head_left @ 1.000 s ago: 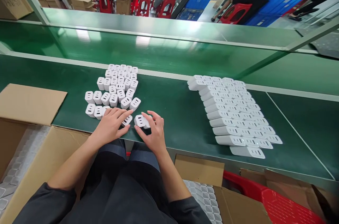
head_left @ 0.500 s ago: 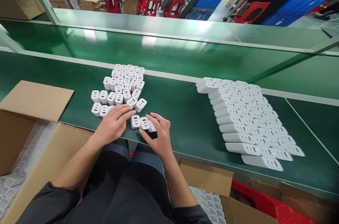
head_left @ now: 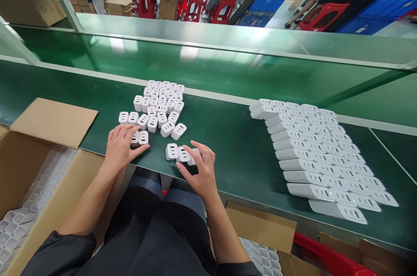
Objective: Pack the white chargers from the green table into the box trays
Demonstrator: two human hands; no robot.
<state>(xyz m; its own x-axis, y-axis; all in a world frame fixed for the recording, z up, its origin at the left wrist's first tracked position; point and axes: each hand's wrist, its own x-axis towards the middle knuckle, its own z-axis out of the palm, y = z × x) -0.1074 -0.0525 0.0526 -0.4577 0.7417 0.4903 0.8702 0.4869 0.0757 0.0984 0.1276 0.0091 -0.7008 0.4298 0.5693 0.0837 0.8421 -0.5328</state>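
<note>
White charger blocks with slotted ends stand upright on the green belt. My left hand (head_left: 121, 144) is at the near left of a loose group of chargers (head_left: 162, 100), fingers and thumb apart around a pair of white chargers (head_left: 143, 138); its fingers partly cover that row. My right hand (head_left: 201, 169) is beside a short row of three white chargers (head_left: 172, 151), thumb and fingers spread around its right end. The rightmost charger there is partly hidden by the fingers. Whether either hand presses on the chargers is hard to tell.
To the right, a block of white chargers (head_left: 312, 150) stands in tight rows. Open cartons (head_left: 55, 121) with clear plastic trays (head_left: 42, 184) flank me below the belt edge. A raised shelf (head_left: 208, 34) runs behind; people sit on red stools (head_left: 224, 10) beyond it.
My left hand has moved left, from the middle of the near row to its left end, uncovering chargers there. My right hand stays by the short row. The view has shifted slightly.
</note>
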